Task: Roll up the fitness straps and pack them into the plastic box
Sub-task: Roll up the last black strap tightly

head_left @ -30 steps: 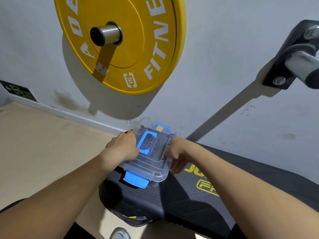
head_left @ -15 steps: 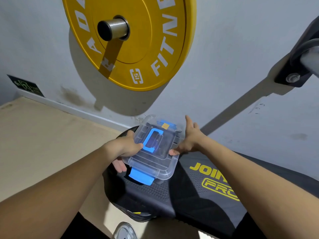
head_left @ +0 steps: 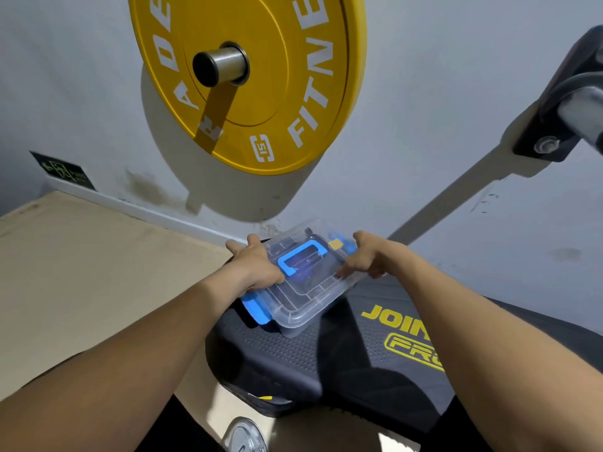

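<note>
The clear plastic box lies with its lid on at the head end of the black bench. A blue handle lies flat on the lid. One blue clip is at the near left end and another blue clip at the far end. My left hand holds the box's left side, thumb on the lid and fingers pointing away. My right hand grips the right edge with curled fingers, close to the far clip. I cannot make out any straps through the lid.
A yellow weight plate on a steel bar hangs above the box against the grey wall. A rack arm juts in at the upper right. A beige wooden platform lies to the left. A round metal object is at the bottom edge.
The box has turned slightly on the bench. My left hand has slid along its left side, fingers now stretched forward. My right hand went from flat against the side to curled on the edge.
</note>
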`<move>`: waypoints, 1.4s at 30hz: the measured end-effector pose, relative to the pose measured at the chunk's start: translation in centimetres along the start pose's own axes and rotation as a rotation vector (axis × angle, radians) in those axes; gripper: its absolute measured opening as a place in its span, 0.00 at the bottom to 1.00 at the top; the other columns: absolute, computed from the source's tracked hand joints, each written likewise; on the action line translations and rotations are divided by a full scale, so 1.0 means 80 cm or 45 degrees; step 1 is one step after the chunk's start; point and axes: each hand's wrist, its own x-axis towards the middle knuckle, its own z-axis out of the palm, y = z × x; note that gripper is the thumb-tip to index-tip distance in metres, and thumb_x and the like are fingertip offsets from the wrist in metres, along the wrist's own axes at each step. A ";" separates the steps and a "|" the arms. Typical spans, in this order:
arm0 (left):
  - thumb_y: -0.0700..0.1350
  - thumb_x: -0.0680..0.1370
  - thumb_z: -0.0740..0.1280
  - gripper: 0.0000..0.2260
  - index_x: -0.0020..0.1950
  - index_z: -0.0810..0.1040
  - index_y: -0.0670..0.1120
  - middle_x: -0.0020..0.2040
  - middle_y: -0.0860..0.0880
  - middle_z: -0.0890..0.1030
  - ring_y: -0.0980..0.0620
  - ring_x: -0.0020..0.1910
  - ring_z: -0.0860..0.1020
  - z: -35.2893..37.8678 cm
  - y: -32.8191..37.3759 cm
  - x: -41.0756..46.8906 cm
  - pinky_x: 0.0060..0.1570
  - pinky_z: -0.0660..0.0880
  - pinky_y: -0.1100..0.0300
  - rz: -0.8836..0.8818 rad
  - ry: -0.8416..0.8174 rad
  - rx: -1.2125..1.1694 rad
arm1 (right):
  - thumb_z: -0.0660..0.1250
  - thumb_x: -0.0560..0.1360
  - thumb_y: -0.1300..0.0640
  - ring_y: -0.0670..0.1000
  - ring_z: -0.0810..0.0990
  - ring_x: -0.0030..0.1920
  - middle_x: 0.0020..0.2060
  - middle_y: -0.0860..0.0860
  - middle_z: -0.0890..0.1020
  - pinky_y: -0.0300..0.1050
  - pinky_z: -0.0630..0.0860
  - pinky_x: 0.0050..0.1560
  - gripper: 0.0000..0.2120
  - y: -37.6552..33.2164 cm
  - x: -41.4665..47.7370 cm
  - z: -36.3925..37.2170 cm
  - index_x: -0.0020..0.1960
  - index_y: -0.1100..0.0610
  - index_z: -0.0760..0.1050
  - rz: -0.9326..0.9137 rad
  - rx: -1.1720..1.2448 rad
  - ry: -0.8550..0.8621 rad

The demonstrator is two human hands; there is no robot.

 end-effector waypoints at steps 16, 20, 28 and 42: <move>0.44 0.73 0.80 0.47 0.86 0.57 0.47 0.81 0.43 0.68 0.41 0.78 0.70 0.010 0.010 -0.009 0.76 0.70 0.49 0.379 -0.098 0.179 | 0.68 0.82 0.35 0.60 0.86 0.43 0.52 0.62 0.85 0.54 0.86 0.51 0.37 0.081 -0.081 -0.005 0.71 0.68 0.71 0.385 0.029 -0.360; 0.50 0.82 0.69 0.29 0.80 0.67 0.38 0.73 0.42 0.75 0.44 0.62 0.76 0.013 0.012 -0.014 0.56 0.72 0.57 0.159 -0.219 0.278 | 0.79 0.76 0.42 0.66 0.85 0.50 0.66 0.67 0.76 0.62 0.85 0.58 0.37 0.081 -0.073 -0.007 0.72 0.65 0.69 0.270 0.099 -0.200; 0.52 0.74 0.80 0.20 0.58 0.78 0.43 0.59 0.44 0.83 0.42 0.58 0.82 0.012 0.004 -0.003 0.64 0.81 0.48 0.180 -0.081 0.209 | 0.69 0.84 0.62 0.72 0.83 0.60 0.76 0.68 0.69 0.65 0.82 0.64 0.20 0.067 -0.065 0.007 0.73 0.69 0.71 0.360 0.357 -0.285; 0.42 0.77 0.66 0.06 0.53 0.77 0.43 0.55 0.42 0.83 0.43 0.52 0.81 0.017 0.006 -0.018 0.48 0.79 0.54 0.199 -0.035 -0.036 | 0.59 0.81 0.63 0.62 0.90 0.47 0.39 0.58 0.81 0.46 0.82 0.36 0.09 0.024 -0.112 0.021 0.43 0.62 0.73 0.027 -0.369 -0.005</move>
